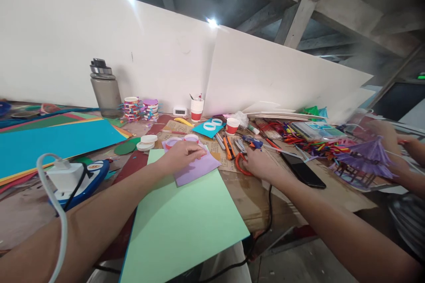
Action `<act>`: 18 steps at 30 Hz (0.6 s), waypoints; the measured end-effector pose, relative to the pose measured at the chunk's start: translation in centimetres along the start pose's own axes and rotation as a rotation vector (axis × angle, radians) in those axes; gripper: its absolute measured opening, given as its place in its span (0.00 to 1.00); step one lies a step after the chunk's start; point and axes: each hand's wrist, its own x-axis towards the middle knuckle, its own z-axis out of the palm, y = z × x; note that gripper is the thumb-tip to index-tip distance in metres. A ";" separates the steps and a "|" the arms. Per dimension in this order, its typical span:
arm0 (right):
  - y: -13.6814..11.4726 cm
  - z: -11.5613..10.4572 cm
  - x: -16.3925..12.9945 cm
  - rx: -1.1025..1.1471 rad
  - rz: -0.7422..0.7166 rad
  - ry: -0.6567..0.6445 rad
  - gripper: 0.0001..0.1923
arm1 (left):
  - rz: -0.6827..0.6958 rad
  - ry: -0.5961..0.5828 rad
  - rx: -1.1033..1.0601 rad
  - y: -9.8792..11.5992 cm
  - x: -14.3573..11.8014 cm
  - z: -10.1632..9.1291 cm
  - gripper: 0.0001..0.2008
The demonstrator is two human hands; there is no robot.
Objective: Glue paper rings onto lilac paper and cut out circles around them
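Observation:
My left hand (pixel 182 157) lies over a sheet of purple paper (pixel 195 171), its fingers stretched out to the right. White rings (pixel 191 138) with pinkish insides stand at the sheet's far edge, just beyond that hand. Beneath the purple piece is a large light green sheet (pixel 189 225), reaching over the table's near edge. To the right, my right hand (pixel 260 163) has its fingers closed at the orange handle of a pair of scissors (pixel 241 167); the palm side is hidden. Orange utility knives (pixel 228 147) and a blue tool (pixel 253 142) lie close by.
Coloured sheets (pixel 59 141), a power strip (pixel 96 168) and a bottle (pixel 105 90) are on the left. Behind stand paper cups (pixel 197 110) and a blue piece with white rings (pixel 210 128). Rightward lie a phone (pixel 303 170) and a purple paper umbrella (pixel 368 157), near another person's arm (pixel 407 163).

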 end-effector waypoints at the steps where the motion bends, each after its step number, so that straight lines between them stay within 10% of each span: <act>1: 0.3 -0.1 0.3 0.010 0.017 0.002 0.23 | 0.001 0.002 0.004 0.1 0.0 -0.1 0.20; 18: 2.3 0.3 -1.8 -0.016 0.049 0.017 0.18 | 0.038 0.030 0.036 0.5 0.2 -0.5 0.20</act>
